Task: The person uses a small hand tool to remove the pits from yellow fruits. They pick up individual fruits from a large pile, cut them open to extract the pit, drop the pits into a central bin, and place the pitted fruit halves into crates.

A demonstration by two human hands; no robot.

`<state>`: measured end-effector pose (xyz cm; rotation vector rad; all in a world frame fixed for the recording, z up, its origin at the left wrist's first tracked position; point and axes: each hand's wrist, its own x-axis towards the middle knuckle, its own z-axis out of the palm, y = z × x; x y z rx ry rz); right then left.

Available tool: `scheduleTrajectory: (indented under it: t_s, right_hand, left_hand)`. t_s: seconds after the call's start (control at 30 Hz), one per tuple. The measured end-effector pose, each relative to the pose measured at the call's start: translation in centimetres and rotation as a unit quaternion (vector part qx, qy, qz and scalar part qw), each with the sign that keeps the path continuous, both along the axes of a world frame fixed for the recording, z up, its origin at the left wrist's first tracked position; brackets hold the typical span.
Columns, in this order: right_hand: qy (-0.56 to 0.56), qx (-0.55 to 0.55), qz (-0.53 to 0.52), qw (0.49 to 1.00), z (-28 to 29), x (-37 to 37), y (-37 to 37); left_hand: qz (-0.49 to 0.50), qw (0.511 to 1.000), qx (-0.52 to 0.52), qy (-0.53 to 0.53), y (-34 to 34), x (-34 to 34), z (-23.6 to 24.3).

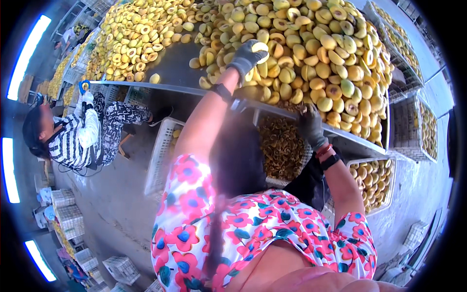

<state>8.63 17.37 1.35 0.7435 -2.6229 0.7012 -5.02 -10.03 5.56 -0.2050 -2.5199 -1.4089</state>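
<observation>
A steel table (177, 63) carries a big heap of halved yellow stone fruit (335, 73), which look like peaches or apricots. Over the heap's near left part, my gloved left hand (244, 59) grips a yellow fruit half (260, 47), its pale side showing. My right hand (312, 127), also in a grey glove, is at the table's near edge, above a crate of brown scraps (280, 146). Its fingers are curled; what they hold, if anything, I cannot make out.
White crates of fruit halves (372, 182) stand right of me and along the table's right end. A white crate (160, 155) stands on the floor to my left. Further left sits another person (82, 131) at the same table. Stacked crates (68, 216) line the far left.
</observation>
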Motion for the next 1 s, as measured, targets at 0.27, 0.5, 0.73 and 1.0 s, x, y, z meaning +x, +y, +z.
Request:
scheduleTrajectory:
  t_s: [0.27,0.5,0.73,1.0]
  right_hand:
    - [-0.154,-0.297,-0.022,0.942,3.1,6.5,-0.2]
    - [-0.209,-0.4,0.071,0.89,8.3,12.2,-0.8]
    - [-0.199,-0.491,0.062,0.846,10.4,14.7,-0.9]
    - [-0.049,-0.284,-0.008,0.958,7.9,15.4,1.8]
  left_hand:
    - [-0.115,0.821,0.529,-0.184,7.4,13.9,7.6]
    - [-0.181,0.834,0.508,-0.118,9.4,22.7,6.4]
    - [-0.107,0.959,0.26,0.023,12.3,28.3,6.3]
    - [-0.032,0.995,0.075,0.052,12.4,29.9,6.4]
